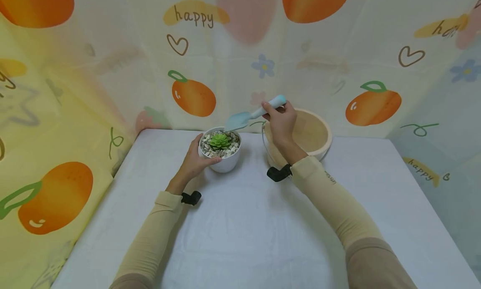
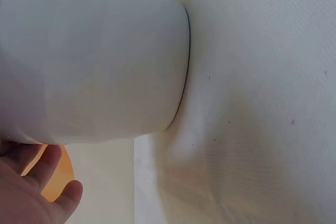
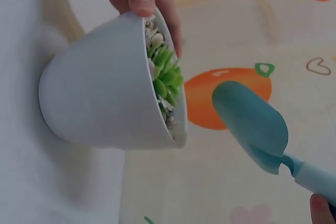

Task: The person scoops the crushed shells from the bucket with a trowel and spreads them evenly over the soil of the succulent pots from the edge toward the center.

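Observation:
A white flower pot point(image 1: 227, 163) stands on the table, holding a green succulent point(image 1: 219, 141) amid pale pebbles point(image 1: 232, 149). My left hand point(image 1: 192, 161) grips the pot at its rim, thumb in front and fingers round the far side; the right wrist view shows the thumb against the rim. My right hand point(image 1: 282, 124) holds a small light-blue trowel point(image 3: 252, 121) by its handle. The trowel's blade is above the pot's back right rim, apart from the pebbles in the right wrist view, and no soil or stones show on it.
Behind my right forearm stands a round beige bucket point(image 1: 326, 140) with a thin handle, its inside partly hidden. A white cloth covers the table point(image 1: 248, 230). Printed curtains point(image 1: 233, 72) hang close behind the pot and along both sides.

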The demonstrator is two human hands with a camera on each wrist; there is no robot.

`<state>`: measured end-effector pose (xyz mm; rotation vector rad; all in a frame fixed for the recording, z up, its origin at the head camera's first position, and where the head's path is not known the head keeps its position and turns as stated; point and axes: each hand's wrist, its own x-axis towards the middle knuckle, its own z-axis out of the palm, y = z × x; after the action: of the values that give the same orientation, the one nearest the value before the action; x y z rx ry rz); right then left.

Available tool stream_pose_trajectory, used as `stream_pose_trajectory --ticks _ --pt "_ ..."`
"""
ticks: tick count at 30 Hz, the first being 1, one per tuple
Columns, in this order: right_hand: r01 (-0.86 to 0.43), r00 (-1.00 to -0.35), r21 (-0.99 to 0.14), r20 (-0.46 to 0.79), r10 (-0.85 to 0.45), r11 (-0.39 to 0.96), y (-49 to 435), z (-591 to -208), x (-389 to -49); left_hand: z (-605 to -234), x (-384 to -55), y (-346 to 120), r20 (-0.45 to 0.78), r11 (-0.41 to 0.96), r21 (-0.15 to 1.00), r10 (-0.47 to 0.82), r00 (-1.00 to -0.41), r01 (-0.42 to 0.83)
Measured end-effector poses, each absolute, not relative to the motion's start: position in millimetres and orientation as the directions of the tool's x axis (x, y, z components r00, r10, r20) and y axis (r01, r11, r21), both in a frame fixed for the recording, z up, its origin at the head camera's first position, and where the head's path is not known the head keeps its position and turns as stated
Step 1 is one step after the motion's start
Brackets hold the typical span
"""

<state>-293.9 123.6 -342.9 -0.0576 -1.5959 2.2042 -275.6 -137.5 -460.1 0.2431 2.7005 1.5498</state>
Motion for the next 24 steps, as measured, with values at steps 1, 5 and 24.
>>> stream_pose_trajectory --ticks 1,5,24 --pt "-0.309 -0.911 -0.917 0.208 0.357 -0.253 125 -342 -294 -461 -276 -138 0.059 0.498 0.858 0.144 -0.988 0.124" --pt "-0.316 -0.907 -0.914 0.212 0.365 -0.256 131 -341 -294 -463 -275 -138 0.047 0.502 0.858 0.133 -0.99 0.108" --pt "-0.274 -0.917 -0.907 0.146 0.372 -0.318 164 -329 -295 -462 -276 -136 0.063 0.478 0.869 0.141 -0.988 0.124"
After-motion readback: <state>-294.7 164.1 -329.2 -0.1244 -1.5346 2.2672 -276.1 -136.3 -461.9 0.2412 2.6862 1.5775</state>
